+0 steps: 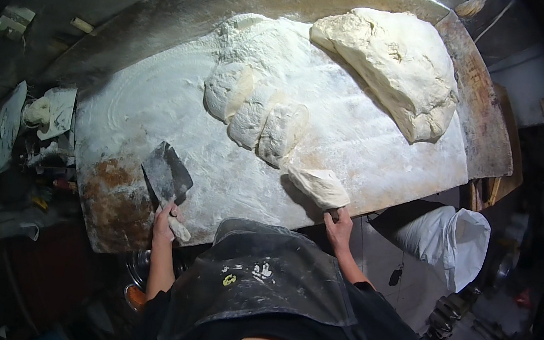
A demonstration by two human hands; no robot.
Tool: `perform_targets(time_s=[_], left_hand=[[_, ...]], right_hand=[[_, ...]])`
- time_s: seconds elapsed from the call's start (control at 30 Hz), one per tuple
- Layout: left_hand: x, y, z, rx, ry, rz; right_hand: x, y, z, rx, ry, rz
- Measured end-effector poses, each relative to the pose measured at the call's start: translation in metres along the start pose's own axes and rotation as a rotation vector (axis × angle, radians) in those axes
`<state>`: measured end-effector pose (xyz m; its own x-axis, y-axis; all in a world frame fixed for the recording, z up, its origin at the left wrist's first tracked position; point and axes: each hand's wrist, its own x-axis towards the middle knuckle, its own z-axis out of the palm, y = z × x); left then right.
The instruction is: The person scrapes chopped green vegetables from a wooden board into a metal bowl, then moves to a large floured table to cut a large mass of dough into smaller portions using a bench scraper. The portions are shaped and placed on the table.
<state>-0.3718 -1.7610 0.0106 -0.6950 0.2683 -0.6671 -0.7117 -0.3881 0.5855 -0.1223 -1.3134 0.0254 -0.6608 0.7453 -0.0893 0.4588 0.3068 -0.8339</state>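
Note:
My left hand (166, 221) grips the handle of a broad metal dough scraper (168, 172), its flour-dusted blade over the left front of the floured work board (141, 118). At the board's front edge, my right hand (339, 226) holds the near end of a long piece of dough (320, 187), which stretches towards the middle of the board. Just beyond its far end lie several cut dough portions (281, 133), side by side and touching. A very large mass of dough (391, 67) rests at the back right, apart from the cut portions.
Loose flour (262, 41) is heaped behind the cut portions. A raised wooden rim (189, 12) runs along the board's back. An open white sack (447, 237) stands below the front right edge. Floury items, among them a white pan (4, 127), are at the left.

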Motion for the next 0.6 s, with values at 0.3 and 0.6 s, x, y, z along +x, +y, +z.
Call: perform_targets(time_s=[0.3, 0.6], left_hand=[[-0.025, -0.01, 0.173, 0.784, -0.181, 0.272], [0.002, -0.01, 0.112, 0.499, 0.051, 0.317]], right_hand=[[0.069, -0.053, -0.001, -0.488, -0.004, -0.587], [0.129, -0.002, 0.001, -0.341, -0.036, -0.298]])
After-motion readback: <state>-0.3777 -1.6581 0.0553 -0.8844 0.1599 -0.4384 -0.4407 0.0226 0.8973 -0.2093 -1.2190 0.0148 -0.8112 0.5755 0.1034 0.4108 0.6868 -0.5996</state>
